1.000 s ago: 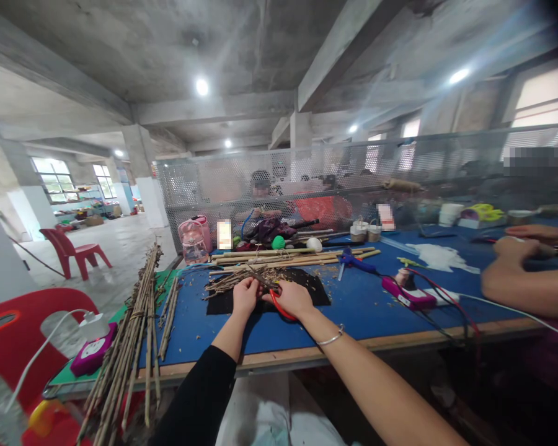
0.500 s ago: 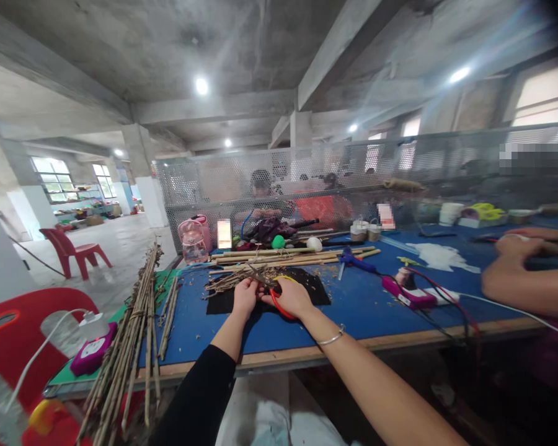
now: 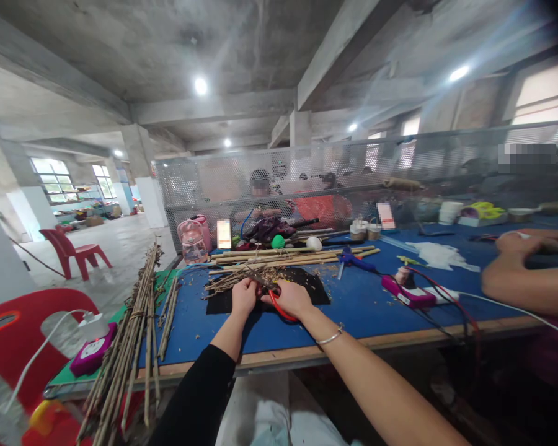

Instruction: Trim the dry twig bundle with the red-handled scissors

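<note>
Scissors (image 3: pixel 277 306) have closed further, between both hands (image 3: pixel 296 298).

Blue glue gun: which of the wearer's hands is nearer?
Right. The right hand, gripping scissors, is left of the glue gun and closer to the camera; the left hand is farther left.

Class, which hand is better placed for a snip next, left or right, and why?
Probably the right hand: it holds the red-handled scissors, while the left hand is beside the blades; what it pinches is unclear.
</note>
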Demonstrator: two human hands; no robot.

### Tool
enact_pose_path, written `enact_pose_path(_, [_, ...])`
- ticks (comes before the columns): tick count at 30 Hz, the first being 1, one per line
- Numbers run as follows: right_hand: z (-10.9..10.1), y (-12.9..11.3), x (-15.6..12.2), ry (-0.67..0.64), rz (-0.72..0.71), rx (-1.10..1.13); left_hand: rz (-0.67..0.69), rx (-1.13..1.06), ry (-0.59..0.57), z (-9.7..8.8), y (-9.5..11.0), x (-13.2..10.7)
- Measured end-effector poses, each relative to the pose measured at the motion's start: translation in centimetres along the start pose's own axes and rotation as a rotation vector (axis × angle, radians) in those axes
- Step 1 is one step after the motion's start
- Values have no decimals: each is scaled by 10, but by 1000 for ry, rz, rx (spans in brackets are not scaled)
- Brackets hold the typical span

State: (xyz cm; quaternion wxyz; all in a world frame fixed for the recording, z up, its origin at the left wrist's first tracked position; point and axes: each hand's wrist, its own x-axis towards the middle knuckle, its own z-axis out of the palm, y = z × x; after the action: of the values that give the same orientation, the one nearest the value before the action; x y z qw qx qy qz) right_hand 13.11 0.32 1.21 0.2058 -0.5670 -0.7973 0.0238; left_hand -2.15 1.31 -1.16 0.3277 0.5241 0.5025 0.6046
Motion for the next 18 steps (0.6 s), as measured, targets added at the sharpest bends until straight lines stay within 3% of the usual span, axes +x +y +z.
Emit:
enact_pose_path(9, [-3, 0, 1, -49, 35, -24, -42, 70, -10, -1, -1, -1])
enact_pose_path(15, [-4, -1, -1, 15, 37, -48, 3, 414, 88, -5, 4, -2])
enact_pose_path(18, [-6, 0, -1, 69, 69, -54, 37, 477, 155, -5, 5, -4])
